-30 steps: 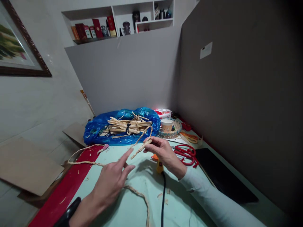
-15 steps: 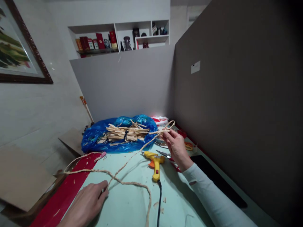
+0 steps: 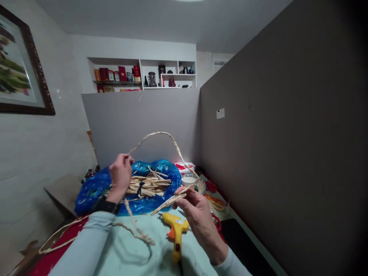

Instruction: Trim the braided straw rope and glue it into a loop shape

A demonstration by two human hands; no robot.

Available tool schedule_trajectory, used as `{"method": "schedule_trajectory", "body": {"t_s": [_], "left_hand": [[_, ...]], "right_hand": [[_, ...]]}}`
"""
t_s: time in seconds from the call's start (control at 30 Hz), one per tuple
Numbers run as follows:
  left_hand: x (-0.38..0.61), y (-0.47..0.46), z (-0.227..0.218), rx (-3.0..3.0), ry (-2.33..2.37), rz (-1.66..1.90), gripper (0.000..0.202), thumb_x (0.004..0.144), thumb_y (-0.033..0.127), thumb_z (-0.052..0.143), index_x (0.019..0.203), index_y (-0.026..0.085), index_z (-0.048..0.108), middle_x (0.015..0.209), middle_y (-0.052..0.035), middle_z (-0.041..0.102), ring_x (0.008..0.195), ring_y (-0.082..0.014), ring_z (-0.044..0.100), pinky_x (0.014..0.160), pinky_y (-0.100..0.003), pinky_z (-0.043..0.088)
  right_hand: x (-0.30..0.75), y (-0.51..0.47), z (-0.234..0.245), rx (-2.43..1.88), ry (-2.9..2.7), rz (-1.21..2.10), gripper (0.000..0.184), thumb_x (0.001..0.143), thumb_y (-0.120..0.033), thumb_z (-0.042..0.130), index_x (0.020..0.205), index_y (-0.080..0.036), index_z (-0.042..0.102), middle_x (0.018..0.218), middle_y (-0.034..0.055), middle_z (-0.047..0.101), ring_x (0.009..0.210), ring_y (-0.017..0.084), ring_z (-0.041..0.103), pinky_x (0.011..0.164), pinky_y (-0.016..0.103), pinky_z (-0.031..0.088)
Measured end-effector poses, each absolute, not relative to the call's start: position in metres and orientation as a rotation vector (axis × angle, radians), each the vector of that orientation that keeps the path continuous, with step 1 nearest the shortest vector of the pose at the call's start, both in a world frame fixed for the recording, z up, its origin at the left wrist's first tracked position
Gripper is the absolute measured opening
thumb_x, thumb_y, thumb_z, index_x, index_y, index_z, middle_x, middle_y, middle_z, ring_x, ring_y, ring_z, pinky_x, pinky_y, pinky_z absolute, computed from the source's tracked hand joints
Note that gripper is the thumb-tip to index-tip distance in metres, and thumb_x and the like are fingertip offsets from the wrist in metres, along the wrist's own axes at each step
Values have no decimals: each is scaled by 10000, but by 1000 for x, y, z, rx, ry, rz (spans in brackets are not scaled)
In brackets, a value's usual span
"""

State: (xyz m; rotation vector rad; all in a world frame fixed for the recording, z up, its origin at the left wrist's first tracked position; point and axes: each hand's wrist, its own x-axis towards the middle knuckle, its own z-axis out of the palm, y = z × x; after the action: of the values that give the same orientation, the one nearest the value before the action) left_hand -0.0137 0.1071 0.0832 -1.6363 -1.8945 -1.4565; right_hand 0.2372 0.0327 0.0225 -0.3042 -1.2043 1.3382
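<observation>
A twisted straw cord (image 3: 161, 133) arches in the air between my two hands. My left hand (image 3: 120, 174), raised over the left part of the blue plastic bag, pinches it, and a length of it hangs below onto the table. In my right hand (image 3: 195, 211) a flattened, folded end of the cord is pinched between thumb and fingers, its tip pointing left. Just below that hand lies a yellow hot glue gun (image 3: 176, 230) with an orange trigger. A bundle of dry straw strips (image 3: 152, 186), tied with a dark band, rests on the blue plastic bag (image 3: 92, 195).
Behind my right hand are a white bowl (image 3: 188, 181), a red-and-white packet (image 3: 184, 168) and orange-handled scissors (image 3: 217, 203). A black flat mat (image 3: 244, 245) lies at right. Grey partitions (image 3: 258, 153) close off the back and right. Loose cord (image 3: 54, 245) trails off the left edge.
My left hand has risen from the table and lifted the cord into an arch. My right hand has come nearer and lower, still holding the cord. The view has tilted up.
</observation>
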Motion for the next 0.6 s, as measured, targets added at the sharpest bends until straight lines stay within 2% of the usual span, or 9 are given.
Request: {"method": "schedule_trajectory", "body": {"t_s": [0.13,0.3,0.33,0.37,0.43,0.5,0.57,0.6], "left_hand": [[16,134,52,-2107,-2047,-1428,358,902,274,611,1246,188,558,1248,-97,621,997,-249,657,824,-464,552],[27,76,33,-2306,-2093,-1605,324,907,309,604,1207,185,591,1226,-91,633,1000,-247,652,824,-462,551],[28,56,35,-2298,-2088,-1671,286,942,344,528,1153,178,626,1138,-85,687,977,-237,666,869,-436,538],[30,36,38,-2307,-2089,-1725,329,961,397,458,1122,181,646,1018,-70,731,926,-229,682,867,-405,541],[37,0,45,-2365,-2103,-1771,380,933,488,453,1084,221,677,932,-36,762,871,-215,697,803,-329,558],[47,-26,49,-2364,-2113,-1861,324,876,489,548,1080,283,692,955,9,771,913,-186,691,796,-238,537],[58,-40,51,-2289,-2172,-1923,263,762,413,706,1004,313,726,900,47,777,816,-156,705,713,-179,533],[63,-43,50,-2280,-2134,-1955,205,780,395,679,962,320,738,801,62,769,684,-130,690,630,-165,521]], "right_hand": [[240,33,19,-321,-1227,1325,106,785,-219,741,878,-210,691,770,-33,640,680,110,610,684,227,482],[241,33,17,-400,-1234,1291,93,773,-184,745,849,-220,705,792,-35,651,687,103,605,674,207,487],[240,32,18,-416,-1234,1288,93,765,-176,750,836,-218,710,794,-33,654,699,104,605,673,202,488],[239,31,18,-430,-1233,1285,98,757,-164,754,828,-219,714,794,-32,657,712,105,604,675,196,488],[236,27,18,-444,-1244,1272,117,750,-137,752,819,-226,721,797,-34,653,734,103,600,684,186,488],[233,22,17,-436,-1267,1242,138,755,-121,742,822,-240,727,813,-34,644,758,106,596,694,188,492],[229,17,15,-409,-1297,1232,154,767,-117,733,838,-253,731,825,-32,630,759,110,595,687,200,497],[227,15,14,-398,-1312,1228,155,770,-119,735,841,-256,734,827,-29,627,761,113,595,687,208,498]]}}
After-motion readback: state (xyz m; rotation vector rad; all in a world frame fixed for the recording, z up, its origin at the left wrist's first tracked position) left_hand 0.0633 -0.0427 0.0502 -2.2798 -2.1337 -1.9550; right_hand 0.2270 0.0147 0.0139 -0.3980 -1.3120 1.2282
